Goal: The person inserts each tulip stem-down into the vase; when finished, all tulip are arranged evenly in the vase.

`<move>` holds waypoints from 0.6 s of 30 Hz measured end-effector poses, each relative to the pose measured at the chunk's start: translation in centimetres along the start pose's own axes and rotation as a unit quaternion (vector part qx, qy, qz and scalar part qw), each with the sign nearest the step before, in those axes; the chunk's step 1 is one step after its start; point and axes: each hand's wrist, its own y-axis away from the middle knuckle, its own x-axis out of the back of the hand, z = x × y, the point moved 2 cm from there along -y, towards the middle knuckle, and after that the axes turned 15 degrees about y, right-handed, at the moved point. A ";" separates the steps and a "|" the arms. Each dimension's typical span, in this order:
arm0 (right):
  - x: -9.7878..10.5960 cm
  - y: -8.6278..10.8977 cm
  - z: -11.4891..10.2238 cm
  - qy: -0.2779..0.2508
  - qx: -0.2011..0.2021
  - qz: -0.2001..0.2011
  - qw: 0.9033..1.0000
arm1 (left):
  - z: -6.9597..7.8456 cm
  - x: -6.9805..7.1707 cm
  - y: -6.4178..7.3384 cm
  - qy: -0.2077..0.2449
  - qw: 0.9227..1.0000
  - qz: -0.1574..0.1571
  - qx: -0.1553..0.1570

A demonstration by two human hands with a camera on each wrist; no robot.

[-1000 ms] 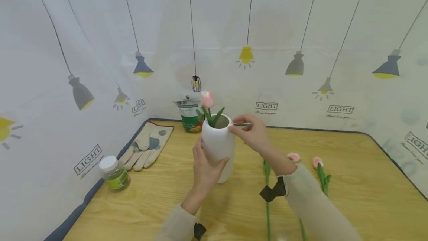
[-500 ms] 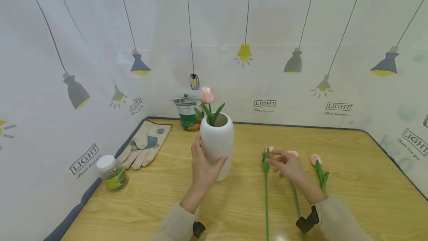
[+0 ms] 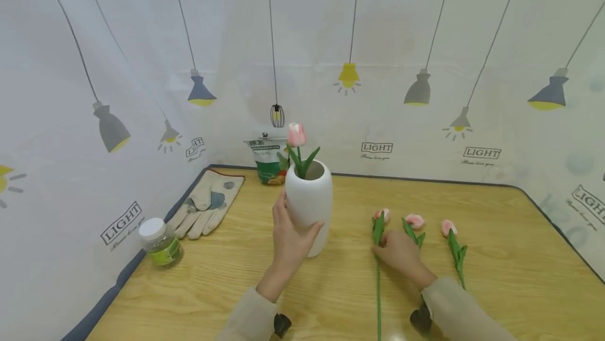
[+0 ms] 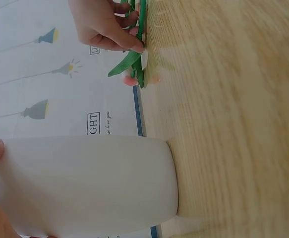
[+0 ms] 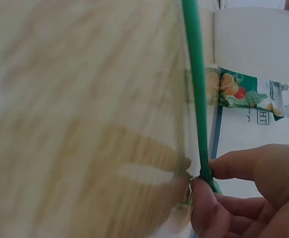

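Observation:
A white vase (image 3: 309,204) stands upright on the table, one pink tulip (image 3: 296,135) with green leaves rising from its mouth. My left hand (image 3: 292,236) grips the vase's side, fingers round the left and thumb across the front. To the right, three more pink tulips lie on the table. My right hand (image 3: 402,254) pinches the leftmost tulip (image 3: 378,228) by its green stem, just below the leaves; in the right wrist view thumb and fingertips meet on that stem (image 5: 199,99). The middle tulip (image 3: 414,221) is partly hidden behind the hand, and the rightmost tulip (image 3: 454,246) lies beyond it.
A lidded jar (image 3: 160,244) with a green label stands at the left, near a pair of work gloves (image 3: 208,204). Behind the vase is a green and white pouch (image 3: 268,162). A lamp-print sheet (image 3: 387,31) rises behind the wooden table (image 3: 227,283).
My right hand has left the vase's rim, moved right and down to the tulips, and taken hold of the leftmost stem. The left hand has stayed on the vase.

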 end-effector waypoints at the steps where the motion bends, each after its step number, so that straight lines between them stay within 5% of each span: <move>1: 0.0 -0.1 -0.1 0.006 0.001 0.004 1.000 | 0.0 0.0 0.0 -0.001 1.000 -0.001 -0.001; 4: 0.0 -0.4 0.1 -0.018 -0.012 0.005 1.000 | 0.0 0.0 -0.1 -0.003 1.000 -0.003 0.002; 10: 1.2 -0.7 0.5 -0.169 0.021 -0.009 0.985 | 0.2 0.0 -0.1 -0.003 1.000 -0.004 0.005; 15: 6.3 -1.8 -1.8 -0.220 0.032 0.022 0.975 | 0.3 0.1 -0.3 -0.004 1.000 -0.004 -0.001; 18: 11.5 -2.6 -4.0 -0.283 0.030 0.063 0.957 | 0.3 0.1 -0.2 -0.004 1.000 -0.002 0.002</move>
